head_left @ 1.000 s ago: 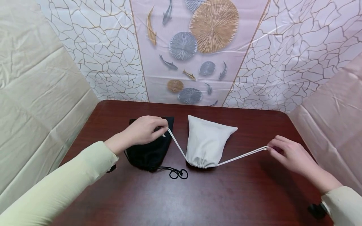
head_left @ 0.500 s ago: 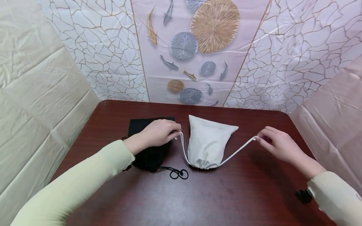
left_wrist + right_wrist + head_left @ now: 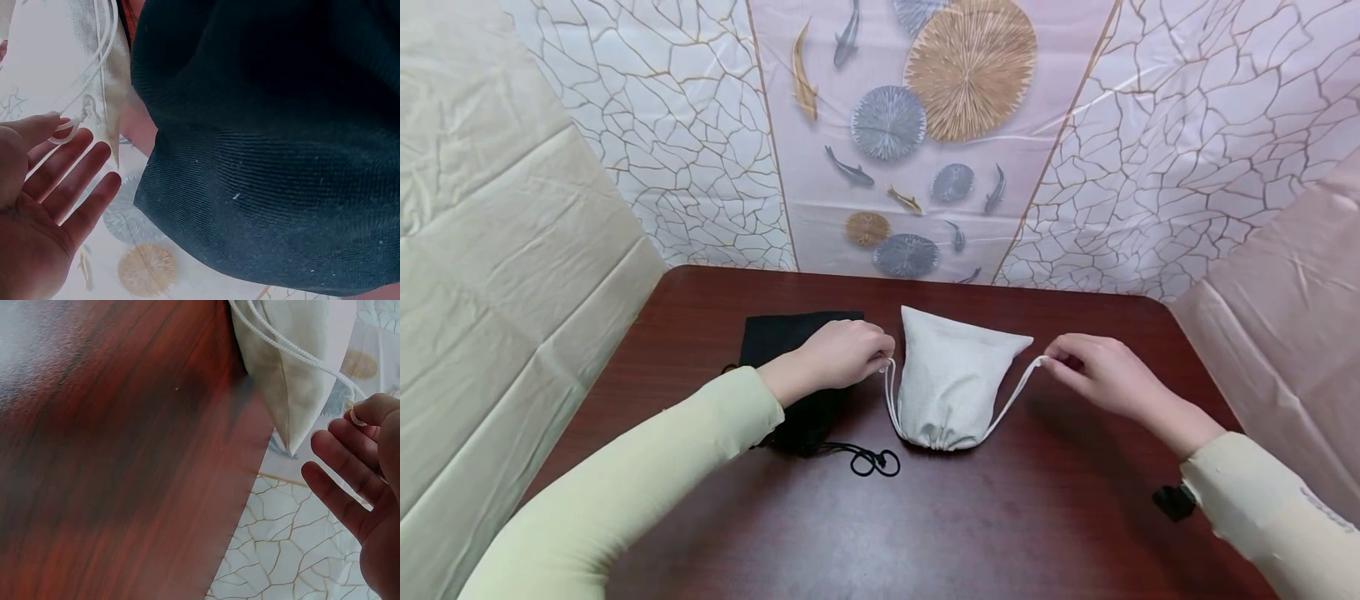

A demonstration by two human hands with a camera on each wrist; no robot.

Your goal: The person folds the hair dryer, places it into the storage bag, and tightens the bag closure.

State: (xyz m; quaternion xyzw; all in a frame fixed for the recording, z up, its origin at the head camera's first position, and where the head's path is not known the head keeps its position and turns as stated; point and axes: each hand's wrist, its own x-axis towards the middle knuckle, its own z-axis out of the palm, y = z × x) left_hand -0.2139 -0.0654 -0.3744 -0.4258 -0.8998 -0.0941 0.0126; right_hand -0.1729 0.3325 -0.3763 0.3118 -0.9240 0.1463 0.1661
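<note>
A white drawstring bag (image 3: 958, 375) lies on the table, its gathered mouth toward the person. My left hand (image 3: 848, 354) pinches one white cord (image 3: 891, 400) between thumb and forefinger, left of the bag; in the left wrist view the other fingers of the left hand (image 3: 56, 187) spread loosely. On the far side, my right hand (image 3: 1093, 371) pinches the opposite cord (image 3: 1018, 387) near its knotted end, seen also in the right wrist view with the knot (image 3: 353, 409) at the fingertips. Both cords sag in a curve from the bag's mouth.
A black drawstring bag (image 3: 775, 333) lies on the left, partly under the left hand and forearm. Its black cord (image 3: 874, 460) loops out on the table (image 3: 880, 533) in front. Patterned cloth (image 3: 700, 150) hangs behind the table and plain cloth at both sides.
Both hands have moved inward toward the white bag, each still pinching its cord. The cords have gone from stretched straight to slack. The bag stays nearly in place.
</note>
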